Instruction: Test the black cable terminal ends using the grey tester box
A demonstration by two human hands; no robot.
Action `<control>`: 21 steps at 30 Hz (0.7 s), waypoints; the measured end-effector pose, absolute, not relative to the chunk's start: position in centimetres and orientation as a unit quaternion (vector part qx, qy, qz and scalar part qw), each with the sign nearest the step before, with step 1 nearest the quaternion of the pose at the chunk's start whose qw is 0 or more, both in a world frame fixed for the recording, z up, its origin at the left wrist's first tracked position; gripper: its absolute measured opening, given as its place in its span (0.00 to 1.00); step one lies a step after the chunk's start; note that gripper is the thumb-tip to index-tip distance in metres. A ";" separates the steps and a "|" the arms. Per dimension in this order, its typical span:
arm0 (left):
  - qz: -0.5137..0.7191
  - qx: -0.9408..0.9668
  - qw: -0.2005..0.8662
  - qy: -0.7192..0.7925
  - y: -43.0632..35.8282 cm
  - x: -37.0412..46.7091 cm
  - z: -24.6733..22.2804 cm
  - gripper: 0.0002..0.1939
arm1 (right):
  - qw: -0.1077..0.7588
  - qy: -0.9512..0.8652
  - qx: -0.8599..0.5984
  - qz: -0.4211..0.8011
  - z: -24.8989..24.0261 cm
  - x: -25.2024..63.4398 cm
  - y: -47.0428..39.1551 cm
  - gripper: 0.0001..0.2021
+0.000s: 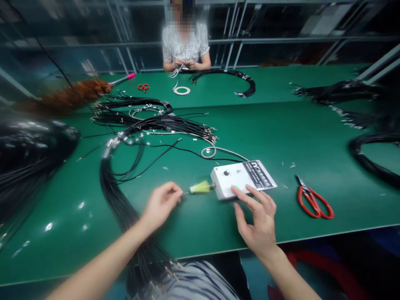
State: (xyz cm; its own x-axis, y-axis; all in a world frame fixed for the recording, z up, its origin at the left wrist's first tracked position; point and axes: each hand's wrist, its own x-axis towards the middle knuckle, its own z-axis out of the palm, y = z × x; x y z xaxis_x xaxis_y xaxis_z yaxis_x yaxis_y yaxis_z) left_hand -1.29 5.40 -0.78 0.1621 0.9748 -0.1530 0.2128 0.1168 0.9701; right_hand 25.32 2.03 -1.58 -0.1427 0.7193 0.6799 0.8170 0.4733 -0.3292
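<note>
Left hand (165,202) pinching a thin wire end (186,193) at the outer tip of a yellow-green plastic cone (200,187); right hand (258,216) loosely spread, gripping nothing, fingertips on the white rectangular box (221,185). This one looks mid-step! Beyond, a curved black cable bundle (114,196) crosses the green worktop (312,146), many ends apparently waiting.

A smooth green worktop (265,129) carries a white rectangular box with a black printed panel (242,176), with red-handled metal cutters (315,205) to its right. A long, curved bundle of thin black cables (112,179) runs over the near edge. Beyond lie a flat white ring-shaped roll (188,91), small red-handled scissors (143,87) and a fluffy brown duster with a pink-tipped handle (84,91); a black cable coil (359,156) rests at far right
</note>
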 end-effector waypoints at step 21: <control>0.511 0.504 0.305 0.626 14.8 -8.3 1.8 0.20 | 0.409 -0.797 -0.425 0.127 -3.9 23.7 -0.4 0.18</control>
State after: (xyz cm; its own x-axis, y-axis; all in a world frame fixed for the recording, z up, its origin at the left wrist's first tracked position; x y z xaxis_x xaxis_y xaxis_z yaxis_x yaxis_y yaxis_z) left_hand -8.32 14.82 1.81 -0.3048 0.9431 0.1327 0.3191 -0.0301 0.9472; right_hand 23.68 -0.45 -3.94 -0.3036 0.7821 0.5442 0.5743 0.6059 -0.5505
